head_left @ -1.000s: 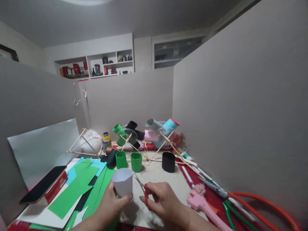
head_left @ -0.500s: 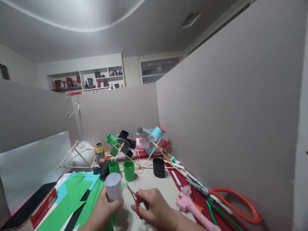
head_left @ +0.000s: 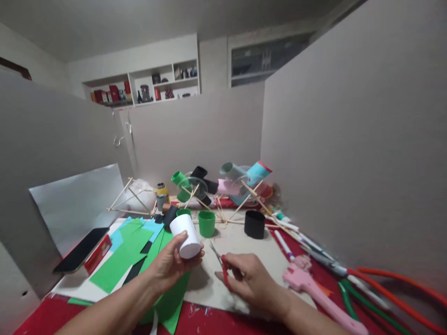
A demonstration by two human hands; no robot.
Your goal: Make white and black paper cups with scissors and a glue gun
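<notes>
My left hand holds a white paper cylinder, tilted so its closed end faces me, above the green paper sheets. My right hand grips small red-handled scissors with the blades pointing up and left toward the cylinder, a short gap between them. Behind them on the beige mat stand two green paper cylinders and a black one.
A stick-and-cup structure fills the back of the table. A phone and red box lie at the left. A pink tool, pens and orange and green cords lie at the right. Grey partition walls enclose the table.
My left hand lifted the white cylinder and tilted it from upright toward me. The right hand kept the scissors beside it. The camera view shifted.
</notes>
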